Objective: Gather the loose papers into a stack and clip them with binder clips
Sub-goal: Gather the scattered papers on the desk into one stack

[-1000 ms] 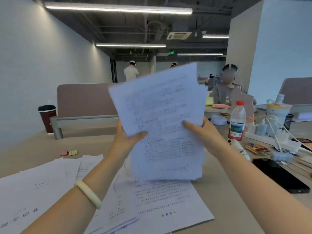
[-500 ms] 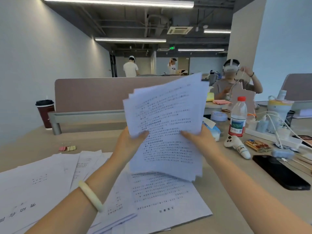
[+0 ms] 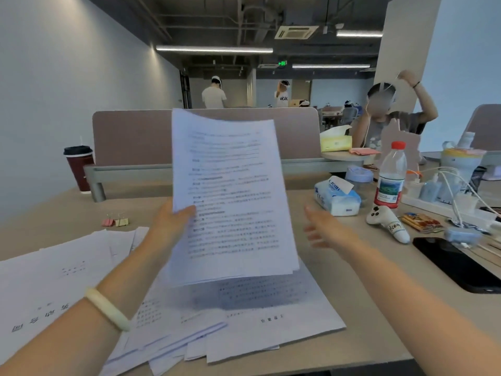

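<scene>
Two hands [image 3: 169, 226] [image 3: 328, 230], one stack of papers [image 3: 233, 196], two binder clips [image 3: 108, 222] [image 3: 122, 221], two tissue packs [image 3: 336, 143] [image 3: 339, 200], one water bottle [image 3: 390, 177], one lidded cup [image 3: 80, 169], one phone [image 3: 458, 267] and one bracelet [image 3: 107, 308] are in view, while the loose sheets [image 3: 271, 321] overlap beyond counting.

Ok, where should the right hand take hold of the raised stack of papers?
Probably its right edge, about halfway up, coming in from the right with thumb in front. The stack stands nearly upright, the left hand pinches its left edge, and the open right hand hovers beside the free edge.
</scene>
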